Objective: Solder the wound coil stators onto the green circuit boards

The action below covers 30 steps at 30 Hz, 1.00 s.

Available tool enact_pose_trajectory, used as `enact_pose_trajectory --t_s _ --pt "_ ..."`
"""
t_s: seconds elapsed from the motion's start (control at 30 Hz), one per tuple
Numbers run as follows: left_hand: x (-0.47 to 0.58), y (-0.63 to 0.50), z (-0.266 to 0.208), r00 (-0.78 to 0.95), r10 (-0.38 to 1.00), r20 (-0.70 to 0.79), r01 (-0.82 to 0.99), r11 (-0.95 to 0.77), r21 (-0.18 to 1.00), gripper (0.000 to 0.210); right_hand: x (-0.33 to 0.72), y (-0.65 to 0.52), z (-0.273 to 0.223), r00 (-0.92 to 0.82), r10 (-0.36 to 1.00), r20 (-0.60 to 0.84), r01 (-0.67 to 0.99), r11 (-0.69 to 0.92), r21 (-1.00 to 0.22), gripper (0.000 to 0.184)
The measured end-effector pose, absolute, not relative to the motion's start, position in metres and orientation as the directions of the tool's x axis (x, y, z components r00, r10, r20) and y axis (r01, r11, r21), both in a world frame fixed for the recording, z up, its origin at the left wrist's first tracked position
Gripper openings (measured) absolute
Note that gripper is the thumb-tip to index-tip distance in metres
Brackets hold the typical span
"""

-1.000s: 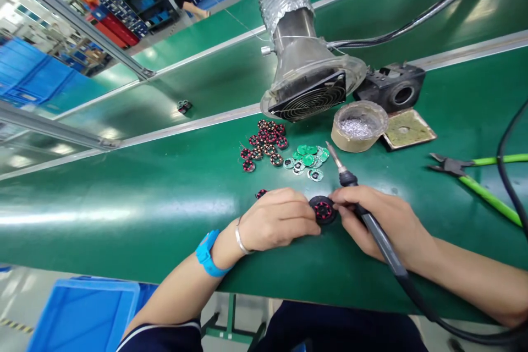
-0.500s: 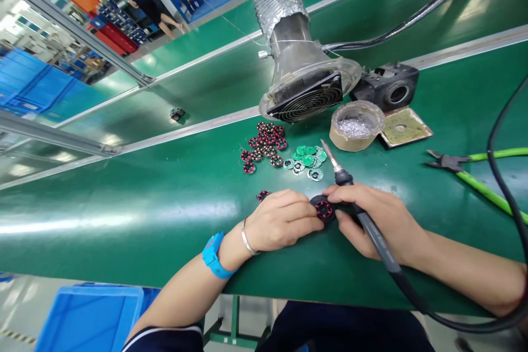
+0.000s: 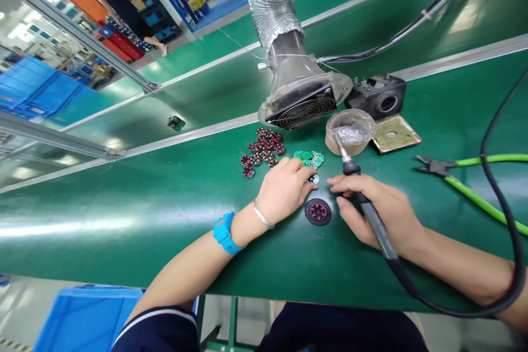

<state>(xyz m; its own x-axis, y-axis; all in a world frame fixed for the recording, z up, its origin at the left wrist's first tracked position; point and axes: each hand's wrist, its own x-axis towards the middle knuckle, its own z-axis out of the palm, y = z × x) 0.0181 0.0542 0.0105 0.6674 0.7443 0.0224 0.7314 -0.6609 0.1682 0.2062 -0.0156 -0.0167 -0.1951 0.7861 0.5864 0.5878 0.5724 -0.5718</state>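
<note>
a worker's right hand point(image 3: 383, 217) curls around a soldering iron point(image 3: 378, 231), thumb and forefinger parted with nothing between their tips, at a green workbench point(image 3: 103, 250). just beside those fingertips, a black disc point(image 3: 318, 212) with a red-and-black coil at its centre lies flat, touched by neither hand. a little farther out, the left hand point(image 3: 284, 190) bends over the small green discs point(image 3: 317, 159), thumb and fingers slightly apart at one of them; whether it is gripped cannot be told. the step in hand appears to be picking out a disc; the next move would call for a fine pinch on a single piece, with the hot tip kept clear. beyond sit loose coils point(image 3: 268, 142) and a round pot point(image 3: 348, 149), the iron's tip at its near rim, below a fume extractor point(image 3: 303, 109). in the background stands a person in dark clothing point(image 3: 113, 0).
</note>
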Motion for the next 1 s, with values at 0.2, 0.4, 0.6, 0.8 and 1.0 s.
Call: enact_pose_trajectory --t_s 0.2,0.4,0.6,0.8,1.0 --pt "0.019 0.053 0.016 0.569 0.822 0.033 0.730 -0.523 0.440 0.005 0.204 -0.014 -0.018 -0.200 0.761 0.617 0.580 0.600 -0.552 0.022" --pt "0.027 0.033 0.031 0.391 0.901 -0.186 0.332 0.050 0.942 0.021 0.196 -0.016 -0.014 -0.201 0.678 0.707 0.601 0.655 -0.457 0.032" --pt "0.023 0.016 0.038 0.372 0.900 -0.226 0.198 0.161 0.967 0.023 0.195 -0.022 -0.002 -0.264 0.652 0.711 0.588 0.693 -0.417 0.033" --pt "-0.005 0.013 0.022 0.375 0.917 -0.137 0.359 -0.007 0.933 0.014 0.203 -0.015 -0.003 -0.447 0.673 0.589 0.490 0.735 -0.469 0.022" --pt "-0.016 0.007 0.004 0.509 0.860 -0.048 0.515 -0.259 0.817 0.011 0.213 -0.012 -0.008 -0.623 0.659 0.421 0.461 0.744 -0.483 0.027"
